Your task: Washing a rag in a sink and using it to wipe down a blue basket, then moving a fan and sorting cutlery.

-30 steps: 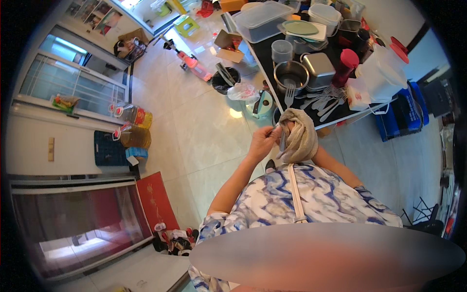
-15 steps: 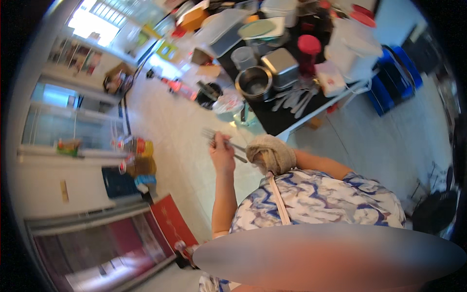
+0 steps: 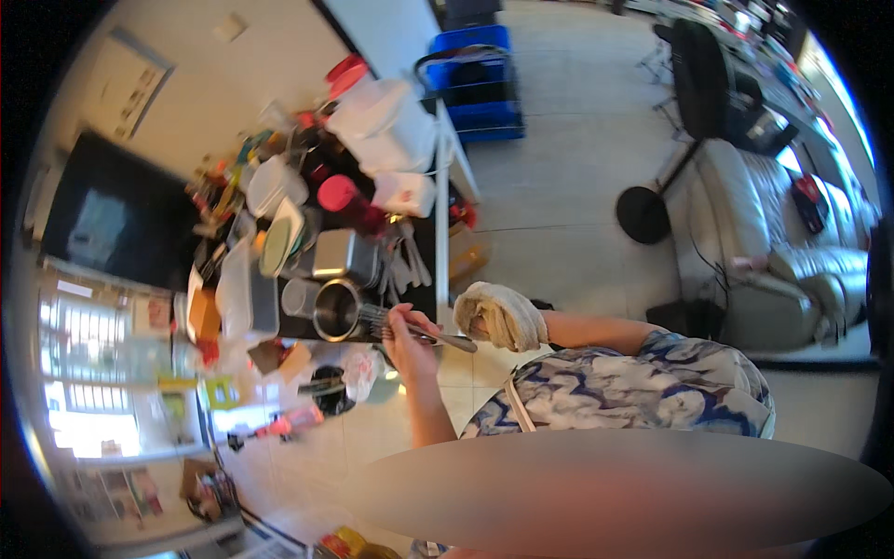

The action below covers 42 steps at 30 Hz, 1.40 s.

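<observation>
Your left hand (image 3: 407, 337), clamped on the fork (image 3: 410, 326), has swung from the cloth (image 3: 503, 315) bunched in your right hand (image 3: 486, 321) to the steel pot (image 3: 337, 309) at centre frame, on the worktop (image 3: 421, 244).

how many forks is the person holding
1: a metal fork in the left hand, tines over the steel cup. The right hand holds only a cloth.

I am seeing the person wearing a short-sleeved top (image 3: 643, 387) patterned in blue, white and grey swirls. Just beside that top, a pale strap (image 3: 518, 410) is crossing the chest. Both forearms are showing bare below the sleeves, and a cream cloth (image 3: 503, 315) is wrapping the right hand (image 3: 480, 321).
</observation>
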Available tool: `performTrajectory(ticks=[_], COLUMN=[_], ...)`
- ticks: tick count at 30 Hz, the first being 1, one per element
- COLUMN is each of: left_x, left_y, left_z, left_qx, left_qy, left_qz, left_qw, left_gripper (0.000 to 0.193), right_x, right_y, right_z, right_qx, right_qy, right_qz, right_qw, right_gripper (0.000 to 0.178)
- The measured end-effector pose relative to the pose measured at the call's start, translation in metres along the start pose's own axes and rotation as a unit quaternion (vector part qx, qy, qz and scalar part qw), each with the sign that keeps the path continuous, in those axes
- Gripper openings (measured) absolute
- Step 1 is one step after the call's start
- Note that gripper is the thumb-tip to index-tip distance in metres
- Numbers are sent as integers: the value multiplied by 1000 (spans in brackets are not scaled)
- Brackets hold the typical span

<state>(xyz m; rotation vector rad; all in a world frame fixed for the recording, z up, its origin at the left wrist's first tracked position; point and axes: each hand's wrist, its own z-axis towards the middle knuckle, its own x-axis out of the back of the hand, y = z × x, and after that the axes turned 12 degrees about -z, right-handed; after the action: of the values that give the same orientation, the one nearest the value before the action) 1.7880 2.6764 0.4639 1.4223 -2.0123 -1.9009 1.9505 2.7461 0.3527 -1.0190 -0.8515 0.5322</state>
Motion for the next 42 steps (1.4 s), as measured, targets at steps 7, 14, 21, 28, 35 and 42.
performTrajectory(ticks=[7, 14, 21, 28, 35, 42], left_x=[-51, -98, -161, -234, -319, -361], left_y=[-45, -78, -56, -46, -60, -64], left_z=[6, 39, 71, 64, 4, -25], left_qx=[55, 209, 248, 334, 424, 535], left_qy=[-255, -328, -381, -459, -604, -641], left_qz=[227, 145, 83, 30, 72, 74], left_qw=[938, 910, 887, 823, 671, 546], left_gripper=[36, 27, 31, 31, 19, 15], right_x=[71, 139, 164, 178, 214, 261], right_y=[-4, -12, -78, -177, -342, -473], right_z=[-37, -81, -136, -144, -167, -156], right_qx=[-138, -232, -380, -518, -538, -668], right_qy=[67, 148, 208, 197, 370, 262], right_qz=[166, 4, -143, -229, -549, -690], right_qw=[974, 962, 890, 801, 523, 95], right_gripper=[30, 29, 27, 26, 22, 39])
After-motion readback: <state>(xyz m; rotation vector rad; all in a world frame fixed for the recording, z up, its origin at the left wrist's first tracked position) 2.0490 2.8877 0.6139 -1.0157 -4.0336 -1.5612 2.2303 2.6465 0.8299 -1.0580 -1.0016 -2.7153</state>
